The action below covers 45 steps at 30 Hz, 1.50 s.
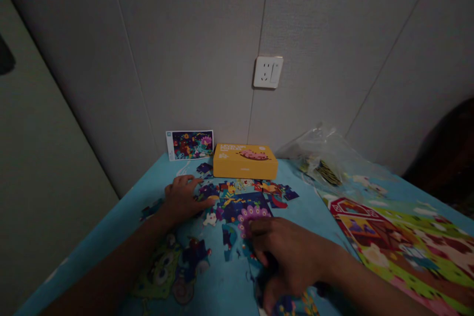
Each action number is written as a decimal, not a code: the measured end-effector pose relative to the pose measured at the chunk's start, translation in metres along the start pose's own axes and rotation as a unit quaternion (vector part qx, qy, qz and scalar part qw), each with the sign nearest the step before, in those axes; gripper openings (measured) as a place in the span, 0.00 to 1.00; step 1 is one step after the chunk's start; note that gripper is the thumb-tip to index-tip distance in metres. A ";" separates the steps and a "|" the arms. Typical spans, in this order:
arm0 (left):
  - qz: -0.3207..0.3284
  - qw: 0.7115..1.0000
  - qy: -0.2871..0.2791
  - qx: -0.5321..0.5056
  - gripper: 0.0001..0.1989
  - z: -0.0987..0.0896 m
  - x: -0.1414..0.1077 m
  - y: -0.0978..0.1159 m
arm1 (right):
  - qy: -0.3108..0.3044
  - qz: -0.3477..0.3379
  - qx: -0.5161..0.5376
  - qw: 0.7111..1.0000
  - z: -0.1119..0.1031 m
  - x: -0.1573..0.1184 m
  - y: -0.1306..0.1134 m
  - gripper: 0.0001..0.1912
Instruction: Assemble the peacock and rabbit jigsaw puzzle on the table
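Note:
My left hand (183, 201) lies with its fingers spread on dark jigsaw pieces (209, 191) at the left of a partly joined puzzle (239, 207). My right hand (287, 252) is curled at the puzzle's lower right, beside the pink, flower-like shape (249, 217). Between its thumb and fingers is a dark puzzle piece (267, 272), blurred and partly covered by the hand. A narrow blue piece (228, 242) lies just left of that hand. More loose pieces (195, 256) lie near my left forearm, and others (292, 306) show below my right hand.
A yellow puzzle box (245, 162) stands behind the puzzle, with a picture card (190, 145) leaning on the wall. At the right are a clear plastic bag (322, 163) with pieces inside and a colourful farm picture (407, 252). The tablecloth (218, 291) is blue with cartoon prints.

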<state>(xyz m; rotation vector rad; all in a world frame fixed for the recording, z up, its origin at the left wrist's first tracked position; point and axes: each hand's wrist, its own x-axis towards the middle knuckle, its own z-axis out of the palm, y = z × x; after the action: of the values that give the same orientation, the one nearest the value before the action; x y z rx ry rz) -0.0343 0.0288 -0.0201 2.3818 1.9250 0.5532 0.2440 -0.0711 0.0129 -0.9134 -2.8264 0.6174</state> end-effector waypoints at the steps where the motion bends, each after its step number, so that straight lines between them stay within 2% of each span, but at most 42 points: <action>1: 0.007 1.000 -0.006 -0.003 0.32 0.000 0.000 0.001 | -0.007 0.005 -0.006 1.000 -0.001 -0.001 -0.002 0.25; 4: 0.024 0.999 -0.010 -0.025 0.28 -0.003 -0.001 0.005 | -0.030 0.020 -0.020 0.999 -0.006 -0.003 -0.008 0.27; 9: 0.031 0.998 0.001 -0.063 0.24 -0.008 0.000 0.008 | -0.046 0.011 0.000 0.999 -0.012 -0.003 -0.014 0.24; 15: 0.020 0.997 0.016 -0.074 0.14 -0.007 0.004 0.002 | -0.046 0.016 0.016 0.999 -0.008 0.000 -0.012 0.26; 19: -0.019 0.990 0.031 -0.135 0.14 -0.006 0.005 0.001 | -0.005 0.030 0.015 0.999 -0.005 -0.002 -0.010 0.24; 23: -0.076 0.951 0.040 -0.295 0.17 -0.009 0.004 0.005 | 0.051 0.028 0.012 0.998 -0.006 -0.002 -0.010 0.16; 25: -0.084 0.940 0.077 -0.321 0.18 -0.013 0.004 0.006 | 0.084 0.021 0.014 0.996 -0.008 0.000 -0.009 0.08; 27: -0.088 0.940 0.126 -0.303 0.17 -0.017 0.005 0.006 | 0.128 0.031 0.006 0.991 -0.008 0.002 -0.006 0.04; 29: -0.101 0.949 0.144 -0.261 0.17 -0.018 0.007 0.004 | 0.180 0.068 -0.013 0.981 -0.009 0.003 0.000 0.06; 32: -0.106 0.978 0.130 -0.126 0.18 -0.015 0.007 0.000 | 0.248 0.146 -0.041 0.957 -0.011 0.003 0.012 0.09; 35: -0.078 0.991 0.109 -0.007 0.22 -0.008 0.004 0.000 | 0.280 0.238 -0.068 0.928 -0.014 0.002 0.023 0.09; 40: -0.007 0.999 0.032 0.005 0.25 -0.002 -0.001 0.004 | 0.260 0.363 -0.126 0.886 -0.020 0.001 0.029 0.11; 45: 0.015 0.999 0.030 -0.022 0.21 -0.002 0.000 0.005 | 0.210 0.417 -0.168 0.868 -0.022 0.002 0.029 0.11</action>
<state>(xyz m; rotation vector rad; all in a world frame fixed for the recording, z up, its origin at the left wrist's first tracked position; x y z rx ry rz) -0.0304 0.0272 -0.0166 2.3974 1.8835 0.6685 0.2623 -0.0410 0.0212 -2.0623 -2.0756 -0.0608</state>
